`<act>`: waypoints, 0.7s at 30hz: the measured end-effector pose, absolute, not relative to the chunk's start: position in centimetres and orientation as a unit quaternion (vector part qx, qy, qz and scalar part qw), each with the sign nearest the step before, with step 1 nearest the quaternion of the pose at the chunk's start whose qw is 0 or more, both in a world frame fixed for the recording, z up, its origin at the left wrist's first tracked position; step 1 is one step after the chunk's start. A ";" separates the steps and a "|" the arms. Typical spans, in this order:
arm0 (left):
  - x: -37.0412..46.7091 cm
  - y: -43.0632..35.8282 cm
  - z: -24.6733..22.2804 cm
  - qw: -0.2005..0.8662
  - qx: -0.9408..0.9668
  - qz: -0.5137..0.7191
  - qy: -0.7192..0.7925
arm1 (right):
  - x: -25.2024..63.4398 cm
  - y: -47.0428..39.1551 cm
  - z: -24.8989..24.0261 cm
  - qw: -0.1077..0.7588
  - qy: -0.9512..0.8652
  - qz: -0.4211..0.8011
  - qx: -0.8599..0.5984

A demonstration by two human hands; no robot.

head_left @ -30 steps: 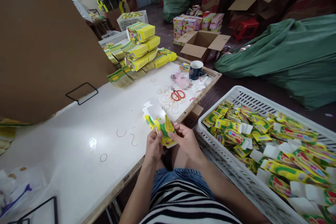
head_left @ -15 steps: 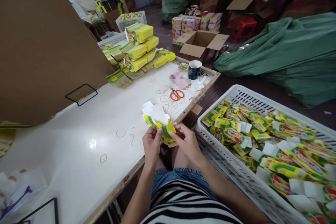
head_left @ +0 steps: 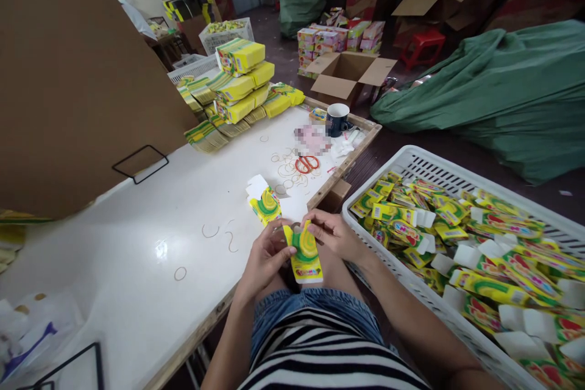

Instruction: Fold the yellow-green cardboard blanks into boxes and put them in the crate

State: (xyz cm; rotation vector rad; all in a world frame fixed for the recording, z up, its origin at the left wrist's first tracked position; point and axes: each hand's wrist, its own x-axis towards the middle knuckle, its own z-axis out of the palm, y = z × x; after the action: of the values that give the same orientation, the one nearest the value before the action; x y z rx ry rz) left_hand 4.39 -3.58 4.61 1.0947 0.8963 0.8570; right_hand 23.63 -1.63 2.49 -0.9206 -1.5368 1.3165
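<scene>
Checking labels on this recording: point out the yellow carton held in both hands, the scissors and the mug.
Yellow carton (head_left: 306,255), head view: its printed panel.
Scissors (head_left: 307,164), head view: the red handles, near their middle.
Mug (head_left: 335,127), head view: its dark outer wall.

Dk blue mug (head_left: 336,126); red stool (head_left: 422,42) nr grn sack (head_left: 484,97).

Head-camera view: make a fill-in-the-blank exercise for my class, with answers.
The left hand and right hand hold a green-and-____ carton.
The slotted basket is nearer the ____ hand.
The mug is dark ____ outside.
The scissors lie on the ____ tabletop.

Answers: yellow; right; blue; white.
</scene>
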 end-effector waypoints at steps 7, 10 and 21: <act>5.2 -3.8 3.8 0.683 0.447 0.421 0.396 | 23.4 -1.4 1.8 0.486 -0.576 0.523 -0.398; 5.2 -3.5 3.5 0.664 0.464 0.409 0.420 | 23.8 -1.2 1.8 0.492 -0.600 0.489 -0.399; 6.2 -3.2 2.7 0.609 0.495 0.424 0.451 | 24.1 -1.1 3.1 0.345 -0.659 0.447 -0.498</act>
State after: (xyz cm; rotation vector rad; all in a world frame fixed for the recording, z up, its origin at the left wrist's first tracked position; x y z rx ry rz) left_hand 6.16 -3.23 2.70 1.1438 1.0416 0.9793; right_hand 24.11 -1.12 3.06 -1.2923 -1.7102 1.1603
